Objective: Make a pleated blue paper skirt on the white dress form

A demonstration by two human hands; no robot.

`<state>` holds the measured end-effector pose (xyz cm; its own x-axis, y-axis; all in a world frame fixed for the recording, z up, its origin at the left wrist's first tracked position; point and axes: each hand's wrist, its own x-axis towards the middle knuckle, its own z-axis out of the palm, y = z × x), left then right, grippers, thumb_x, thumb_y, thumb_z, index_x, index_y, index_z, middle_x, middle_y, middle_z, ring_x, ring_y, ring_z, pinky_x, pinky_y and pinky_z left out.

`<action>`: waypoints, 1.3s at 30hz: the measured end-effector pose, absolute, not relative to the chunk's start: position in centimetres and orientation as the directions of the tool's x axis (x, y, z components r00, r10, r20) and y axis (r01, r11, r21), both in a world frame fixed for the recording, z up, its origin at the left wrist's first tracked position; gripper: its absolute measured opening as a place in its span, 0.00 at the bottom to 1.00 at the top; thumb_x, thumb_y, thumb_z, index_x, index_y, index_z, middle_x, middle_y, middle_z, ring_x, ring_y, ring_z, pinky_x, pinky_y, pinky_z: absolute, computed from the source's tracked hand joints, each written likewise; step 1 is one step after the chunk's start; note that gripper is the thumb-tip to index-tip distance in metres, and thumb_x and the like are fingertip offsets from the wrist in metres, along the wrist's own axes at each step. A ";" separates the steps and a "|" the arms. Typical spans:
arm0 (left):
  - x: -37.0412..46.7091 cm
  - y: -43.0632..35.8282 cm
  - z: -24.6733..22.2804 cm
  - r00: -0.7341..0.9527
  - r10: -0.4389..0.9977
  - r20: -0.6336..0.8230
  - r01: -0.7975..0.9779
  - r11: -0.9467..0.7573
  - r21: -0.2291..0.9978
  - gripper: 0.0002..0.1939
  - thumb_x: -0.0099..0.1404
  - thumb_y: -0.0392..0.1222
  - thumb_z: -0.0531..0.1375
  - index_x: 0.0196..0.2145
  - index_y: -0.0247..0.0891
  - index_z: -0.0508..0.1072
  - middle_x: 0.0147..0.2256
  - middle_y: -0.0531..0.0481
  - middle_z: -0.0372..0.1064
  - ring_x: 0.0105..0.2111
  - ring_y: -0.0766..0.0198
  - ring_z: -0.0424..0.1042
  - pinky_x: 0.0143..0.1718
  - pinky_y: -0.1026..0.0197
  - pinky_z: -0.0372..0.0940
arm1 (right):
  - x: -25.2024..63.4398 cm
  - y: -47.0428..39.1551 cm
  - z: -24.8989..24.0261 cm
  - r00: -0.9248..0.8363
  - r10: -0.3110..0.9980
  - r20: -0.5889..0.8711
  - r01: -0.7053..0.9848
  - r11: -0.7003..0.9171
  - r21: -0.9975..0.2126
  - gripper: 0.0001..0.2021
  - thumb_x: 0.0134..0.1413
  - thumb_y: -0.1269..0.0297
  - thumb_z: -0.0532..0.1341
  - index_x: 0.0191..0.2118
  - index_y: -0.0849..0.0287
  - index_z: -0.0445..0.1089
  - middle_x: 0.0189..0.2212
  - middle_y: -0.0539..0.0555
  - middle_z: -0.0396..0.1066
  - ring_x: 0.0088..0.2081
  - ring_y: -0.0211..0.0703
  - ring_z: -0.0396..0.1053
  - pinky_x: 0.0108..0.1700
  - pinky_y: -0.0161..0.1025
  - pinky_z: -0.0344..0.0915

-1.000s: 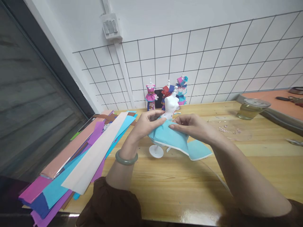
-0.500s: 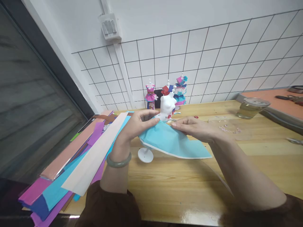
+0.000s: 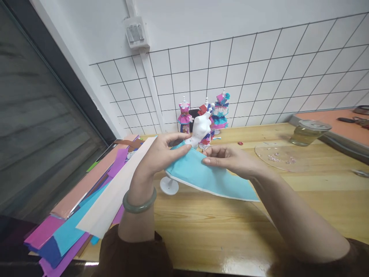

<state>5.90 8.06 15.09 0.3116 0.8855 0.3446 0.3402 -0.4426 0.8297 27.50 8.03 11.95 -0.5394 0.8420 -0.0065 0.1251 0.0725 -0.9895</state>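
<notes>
A small white dress form leans to the right, its round base lifted off the table. Around its waist lies a light blue crepe paper piece with a white lower edge, fanning out to the right. My left hand is closed round the form's waist, its thumb pressing the blue paper against it. Between thumb and fingers my right hand pinches the upper edge of the same paper. A thin pale strip trails below my right forearm.
Coloured paper strips are piled at the left. Behind stand several dressed mini forms. At the right are a clear plate with small beads, a lidded cup and an orange-topped board.
The dress form has tilted further, its base shifting left and up. My right hand has moved slightly left along the paper's edge, and the paper's free end hangs lower.
</notes>
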 end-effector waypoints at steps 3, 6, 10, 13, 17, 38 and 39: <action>6.3 8.0 15.2 0.375 0.865 0.334 0.346 -0.464 0.815 0.15 0.58 0.44 0.61 0.43 0.41 0.76 0.47 0.46 0.72 0.47 0.55 0.69 0.45 0.56 0.64 | 27.4 7.9 11.8 -0.552 0.834 -0.013 0.132 0.071 -0.989 0.18 0.49 0.47 0.62 0.29 0.60 0.68 0.25 0.50 0.65 0.27 0.35 0.61 0.27 0.34 0.58; 6.7 8.1 15.2 0.413 0.845 0.339 0.343 -0.489 0.802 0.13 0.58 0.44 0.61 0.41 0.40 0.77 0.44 0.47 0.74 0.46 0.56 0.70 0.43 0.57 0.64 | 27.1 7.9 11.6 -0.531 0.847 0.018 0.096 0.081 -0.992 0.19 0.51 0.46 0.60 0.28 0.60 0.68 0.24 0.49 0.63 0.26 0.34 0.58 0.26 0.33 0.55; 7.1 8.4 14.9 0.412 0.841 0.349 0.330 -0.495 0.804 0.13 0.58 0.44 0.61 0.40 0.39 0.76 0.42 0.47 0.74 0.44 0.56 0.70 0.42 0.58 0.64 | 26.8 8.0 11.2 -0.441 0.892 0.097 0.052 0.133 -0.990 0.16 0.47 0.50 0.65 0.29 0.60 0.68 0.25 0.48 0.63 0.27 0.34 0.59 0.28 0.34 0.55; 7.1 8.6 14.7 0.402 0.852 0.336 0.310 -0.471 0.826 0.14 0.58 0.45 0.60 0.41 0.38 0.76 0.42 0.46 0.74 0.43 0.56 0.71 0.42 0.57 0.65 | 26.7 8.0 11.0 -0.377 0.916 0.136 0.079 0.178 -0.981 0.16 0.44 0.51 0.67 0.30 0.59 0.67 0.25 0.48 0.64 0.27 0.35 0.60 0.28 0.34 0.56; 7.2 8.8 14.5 0.387 0.865 0.320 0.295 -0.445 0.846 0.15 0.57 0.46 0.61 0.42 0.38 0.76 0.43 0.45 0.73 0.44 0.56 0.70 0.43 0.56 0.65 | 26.5 7.9 11.0 -0.294 0.933 0.207 0.180 0.266 -0.947 0.16 0.44 0.50 0.66 0.31 0.58 0.68 0.26 0.50 0.67 0.27 0.37 0.62 0.28 0.36 0.58; 7.9 9.7 13.4 0.362 0.880 0.308 0.109 -0.368 0.923 0.19 0.55 0.47 0.64 0.44 0.38 0.75 0.45 0.44 0.74 0.43 0.57 0.72 0.43 0.56 0.66 | 25.9 7.4 11.4 -0.175 0.924 0.339 0.184 0.369 -0.911 0.16 0.48 0.50 0.64 0.29 0.60 0.67 0.28 0.52 0.67 0.29 0.38 0.62 0.29 0.35 0.58; 7.9 9.7 13.4 0.363 0.881 0.305 0.102 -0.363 0.926 0.19 0.55 0.47 0.64 0.44 0.38 0.75 0.45 0.44 0.73 0.43 0.57 0.72 0.44 0.55 0.65 | 25.9 7.5 11.4 -0.168 0.923 0.346 0.190 0.375 -0.907 0.16 0.48 0.50 0.64 0.29 0.60 0.67 0.28 0.52 0.67 0.29 0.38 0.62 0.29 0.35 0.58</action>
